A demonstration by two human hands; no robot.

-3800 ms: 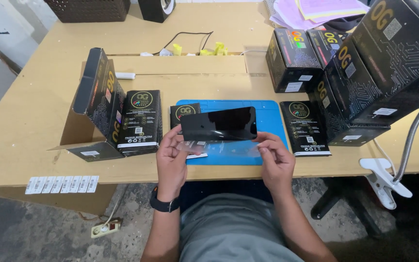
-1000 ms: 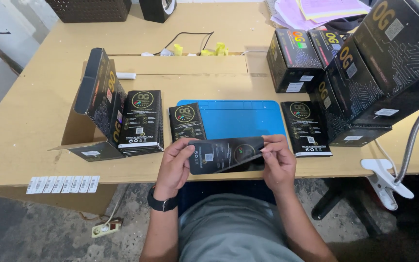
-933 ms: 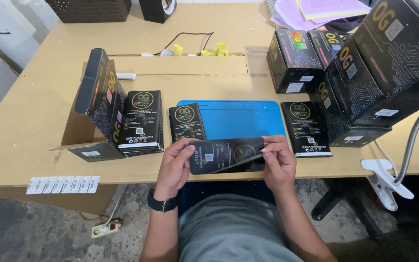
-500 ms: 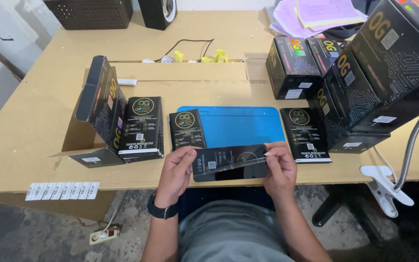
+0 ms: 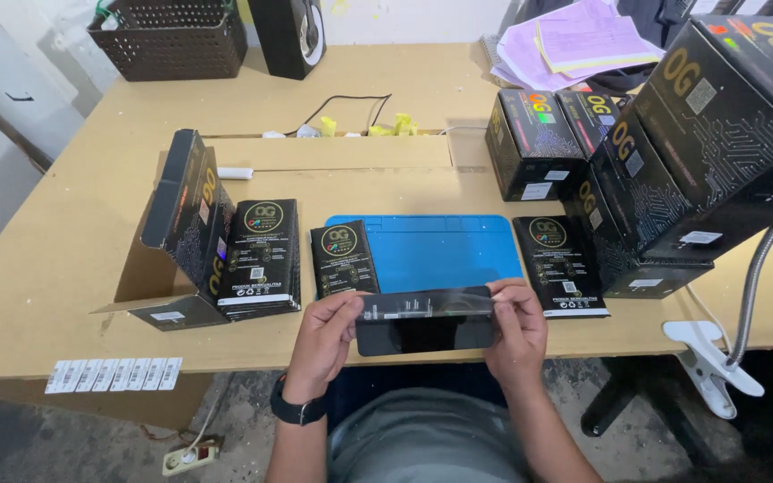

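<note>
My left hand (image 5: 322,342) and my right hand (image 5: 517,331) hold a flat black glossy rectangle, a screen protector pack (image 5: 424,320), by its two short ends, level and just off the near edge of the table. It hovers in front of a blue work mat (image 5: 440,250). A small black packet (image 5: 344,258) lies partly on the mat's left edge. Another black packet (image 5: 558,264) lies right of the mat. A dark watch sits on my left wrist.
Left of the mat a stack of black packets (image 5: 259,255) leans by an open black carton (image 5: 185,210). Large black boxes (image 5: 700,134) pile up at right. A strip of white labels (image 5: 114,375) lies near the front edge. A white clamp (image 5: 709,367) grips the table's right edge.
The flat black piece, first held up over the mat, came down toward the table's near edge and was turned over, its printed face giving way to a glossy dark one. The camera moved closer.
</note>
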